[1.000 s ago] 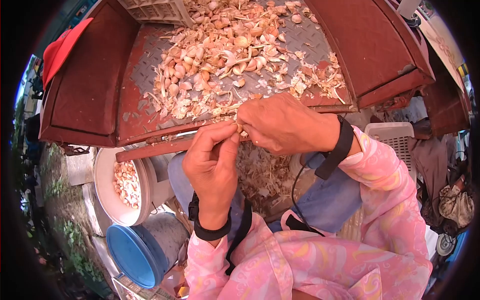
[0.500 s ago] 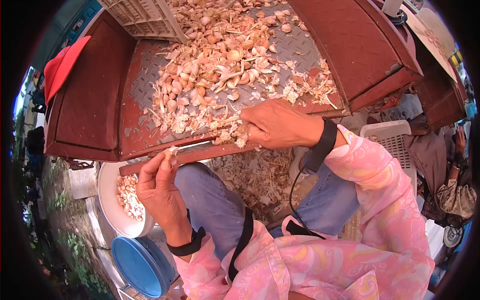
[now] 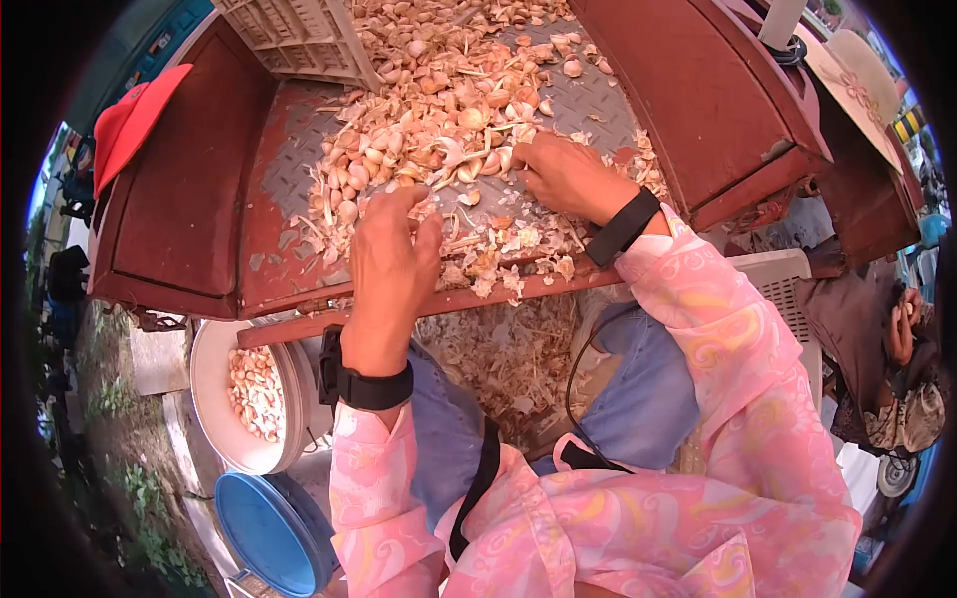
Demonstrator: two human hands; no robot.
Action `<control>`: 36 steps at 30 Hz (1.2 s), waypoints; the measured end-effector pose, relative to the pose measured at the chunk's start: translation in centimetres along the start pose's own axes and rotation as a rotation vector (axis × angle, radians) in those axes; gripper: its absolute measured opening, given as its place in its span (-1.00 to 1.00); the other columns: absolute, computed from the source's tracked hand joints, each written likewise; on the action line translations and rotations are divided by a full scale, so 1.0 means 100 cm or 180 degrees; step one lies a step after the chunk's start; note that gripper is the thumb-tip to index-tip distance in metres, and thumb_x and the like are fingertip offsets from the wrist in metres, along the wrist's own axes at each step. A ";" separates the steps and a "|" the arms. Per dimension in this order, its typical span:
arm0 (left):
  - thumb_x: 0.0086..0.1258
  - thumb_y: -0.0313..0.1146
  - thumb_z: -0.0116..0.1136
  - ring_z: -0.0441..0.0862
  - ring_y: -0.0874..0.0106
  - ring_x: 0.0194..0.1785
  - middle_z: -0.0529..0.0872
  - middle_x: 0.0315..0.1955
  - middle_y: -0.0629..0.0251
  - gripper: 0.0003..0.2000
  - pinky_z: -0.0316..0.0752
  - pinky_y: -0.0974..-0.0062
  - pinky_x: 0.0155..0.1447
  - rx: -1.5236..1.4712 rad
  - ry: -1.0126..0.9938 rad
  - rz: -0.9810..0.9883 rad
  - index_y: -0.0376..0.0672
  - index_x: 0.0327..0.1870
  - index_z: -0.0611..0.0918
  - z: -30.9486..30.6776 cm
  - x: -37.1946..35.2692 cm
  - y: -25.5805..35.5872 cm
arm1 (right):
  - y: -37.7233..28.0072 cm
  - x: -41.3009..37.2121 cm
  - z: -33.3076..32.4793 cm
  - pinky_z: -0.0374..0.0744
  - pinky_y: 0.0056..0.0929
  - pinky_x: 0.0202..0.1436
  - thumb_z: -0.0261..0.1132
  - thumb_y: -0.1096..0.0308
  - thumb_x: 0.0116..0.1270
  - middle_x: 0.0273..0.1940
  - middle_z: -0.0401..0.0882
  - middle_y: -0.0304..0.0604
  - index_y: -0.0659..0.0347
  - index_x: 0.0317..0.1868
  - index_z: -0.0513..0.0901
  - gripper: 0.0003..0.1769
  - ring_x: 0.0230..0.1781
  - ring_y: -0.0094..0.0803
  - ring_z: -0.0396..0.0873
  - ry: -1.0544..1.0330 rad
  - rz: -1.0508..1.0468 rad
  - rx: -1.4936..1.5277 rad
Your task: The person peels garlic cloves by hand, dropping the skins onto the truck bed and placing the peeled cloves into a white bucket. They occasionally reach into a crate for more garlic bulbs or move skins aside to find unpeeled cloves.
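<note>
A heap of loose garlic cloves mixed with dry skins and stalks lies on the ridged metal tray. My left hand is over the near edge of the heap, thumb and fingers apart, no clove visible between them. Farther right, my right hand reaches in with bent fingers, its fingertips right at some cloves; what they hold, if anything, is hidden. Flaky garlic skins lie between the hands along the front edge.
A white bucket holding cloves stands below left, beside a blue bucket. Reddish-brown side panels flank the tray. A plastic crate stands at the back left. Skins litter the ground between my knees. Another person's hand shows far right.
My left hand has moved up from over the white bucket to the heap, and the clove it held is gone from view. My right hand has left the skins at the front edge for the cloves.
</note>
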State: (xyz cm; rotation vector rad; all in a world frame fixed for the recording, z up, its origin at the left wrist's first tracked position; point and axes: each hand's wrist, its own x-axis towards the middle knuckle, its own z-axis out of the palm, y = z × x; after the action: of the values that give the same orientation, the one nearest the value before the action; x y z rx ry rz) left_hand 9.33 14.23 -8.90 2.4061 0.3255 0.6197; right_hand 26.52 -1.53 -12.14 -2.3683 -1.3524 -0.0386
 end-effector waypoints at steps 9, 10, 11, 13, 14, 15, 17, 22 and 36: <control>0.14 -0.46 0.11 0.55 0.13 -0.33 0.59 -0.48 0.10 -0.88 0.43 0.29 -0.24 0.0690 -0.0150 0.0583 -0.27 -0.32 0.56 0.056 0.018 -0.026 | -0.039 -0.026 -0.011 0.40 -0.13 -0.28 0.17 0.36 0.13 -0.46 0.48 0.01 0.26 -0.29 0.41 -0.82 -0.34 -0.01 0.49 -0.1311 -0.0760 0.0489; 0.14 -0.46 0.11 0.55 0.13 -0.33 0.59 -0.48 0.10 -0.88 0.43 0.29 -0.24 0.0698 -0.0175 0.0586 -0.27 -0.32 0.56 0.050 0.013 -0.024 | -0.040 -0.026 -0.012 0.40 -0.12 -0.29 0.16 0.36 0.13 -0.46 0.49 0.01 0.26 -0.31 0.41 -0.82 -0.35 -0.02 0.49 -0.1363 -0.0657 0.0360; 0.17 -0.45 0.11 0.54 0.26 -0.38 0.60 -0.47 0.16 -0.85 0.44 0.37 -0.28 -0.0363 -0.0264 -0.0096 -0.30 -0.27 0.56 0.044 0.009 -0.022 | -0.037 -0.025 -0.014 0.40 -0.13 -0.29 0.15 0.38 0.13 -0.43 0.50 0.01 0.27 -0.32 0.41 -0.85 -0.33 -0.02 0.50 -0.1152 -0.0531 0.0409; 0.31 -0.38 0.08 0.45 0.61 -0.44 0.59 -0.43 0.35 -0.76 0.39 0.67 -0.34 -0.2275 -0.0571 -0.1143 -0.34 -0.09 0.54 0.027 -0.001 -0.020 | -0.027 -0.016 -0.012 0.41 -0.14 -0.27 0.15 0.40 0.13 -0.40 0.50 0.01 0.26 -0.31 0.43 -0.85 -0.30 -0.02 0.50 -0.0553 -0.0458 0.0463; 0.31 -0.38 0.08 0.45 0.61 -0.44 0.59 -0.43 0.35 -0.76 0.39 0.67 -0.34 -0.2256 -0.0566 -0.1141 -0.34 -0.09 0.54 0.019 -0.007 -0.016 | -0.023 -0.009 -0.010 0.42 -0.15 -0.25 0.14 0.41 0.13 -0.37 0.50 0.01 0.26 -0.30 0.44 -0.86 -0.28 -0.02 0.50 0.0025 -0.0410 0.0493; 0.33 -0.38 0.05 0.44 0.64 -0.44 0.59 -0.43 0.35 -0.76 0.37 0.72 -0.34 -0.2975 -0.0561 -0.1301 -0.35 -0.07 0.53 0.012 -0.012 -0.012 | -0.018 -0.002 -0.004 0.45 -0.17 -0.18 0.14 0.43 0.13 -0.30 0.50 0.00 0.23 -0.18 0.49 -0.79 -0.23 -0.04 0.50 0.0438 -0.0315 0.0495; 0.37 -0.37 0.01 0.38 0.70 -0.47 0.55 -0.46 0.38 -0.73 0.31 0.79 -0.38 -0.3837 -0.0546 -0.1414 -0.37 -0.01 0.49 0.003 -0.022 -0.005 | -0.009 0.011 0.011 0.46 -0.17 -0.16 0.15 0.44 0.13 -0.27 0.50 -0.02 0.20 -0.12 0.50 -0.74 -0.20 -0.05 0.50 0.0427 -0.0336 0.0329; 0.40 -0.37 -0.06 0.30 0.70 -0.51 0.46 -0.51 0.42 -0.73 0.26 0.79 -0.46 -0.4900 -0.0610 -0.1558 -0.38 0.01 0.46 -0.004 -0.037 0.000 | -0.029 0.023 0.016 0.47 -0.16 -0.11 0.19 0.39 0.14 -0.20 0.47 -0.07 0.13 0.00 0.49 -0.63 -0.14 -0.07 0.50 -0.0340 -0.0371 0.0232; 0.38 -0.37 -0.02 0.42 0.74 -0.45 0.53 -0.07 0.15 -0.65 0.31 0.81 -0.48 -0.1409 0.1687 -0.2024 -0.35 0.12 0.39 -0.161 -0.117 -0.113 | -0.035 -0.004 -0.005 0.43 -0.19 -0.23 0.17 0.45 0.09 -0.37 0.45 -0.02 0.23 -0.28 0.45 -0.84 -0.27 -0.02 0.48 -0.0576 -0.0790 0.0582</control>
State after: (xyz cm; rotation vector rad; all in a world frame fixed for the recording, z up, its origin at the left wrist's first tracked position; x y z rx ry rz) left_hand -9.69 26.84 -8.92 1.5604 1.0077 0.8967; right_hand 23.47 -0.43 -10.62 -2.0831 -1.6531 0.2240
